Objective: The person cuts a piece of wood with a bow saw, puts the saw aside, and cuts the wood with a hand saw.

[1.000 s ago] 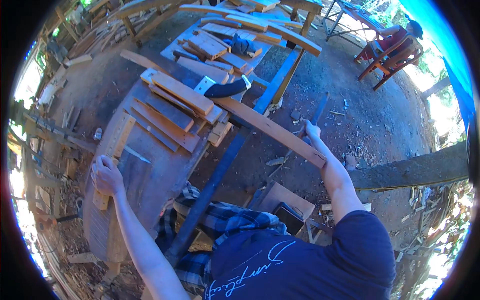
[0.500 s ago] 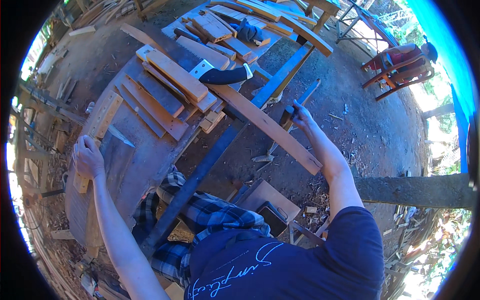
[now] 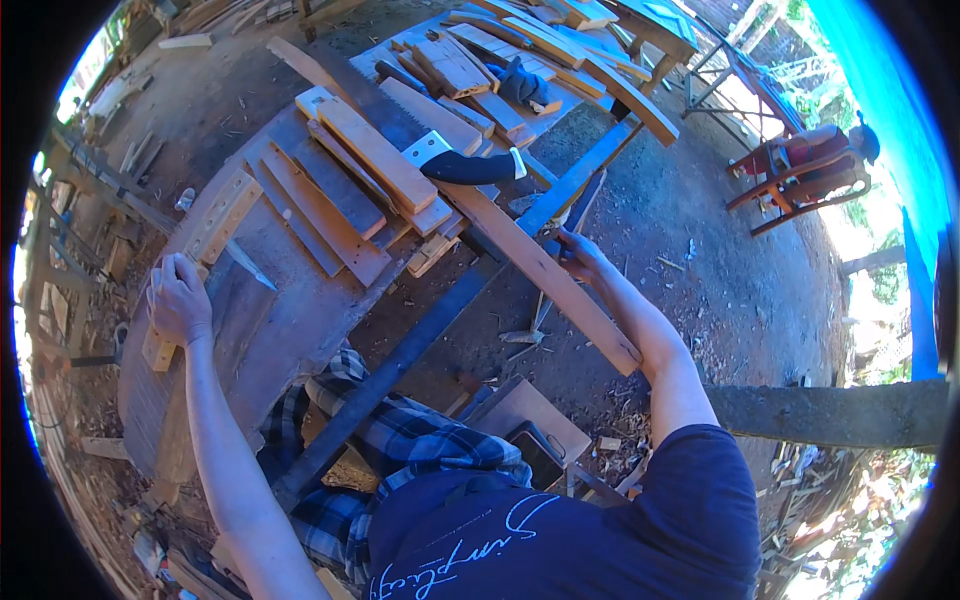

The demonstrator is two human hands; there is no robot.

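My left hand (image 3: pixel 178 298) is closed on a pale wooden strip with holes (image 3: pixel 228 215), lying along the left side of the worn workbench (image 3: pixel 330 312). My right hand (image 3: pixel 582 255) reaches out beside a blue-grey beam (image 3: pixel 563 190), closed on a long flat-bladed tool (image 3: pixel 590 195) that is partly hidden by the beam and fingers. A long reddish board (image 3: pixel 540 280) crosses between my hands, above my right forearm. A handsaw with a black handle (image 3: pixel 467 168) rests by stacked boards (image 3: pixel 370 160) at the bench's back.
More planks (image 3: pixel 450 65) and a dark cloth (image 3: pixel 522 85) lie farther back. A person (image 3: pixel 832 150) sits on a wooden chair (image 3: pixel 780 200) at the right. A thick beam (image 3: pixel 830 410) crosses the lower right; offcuts (image 3: pixel 610 443) and a box (image 3: pixel 530 420) lie below.
My right hand has moved left, toward the blue-grey beam, with the bladed tool. My left hand stays on the wooden strip. The whole view has shifted slightly.
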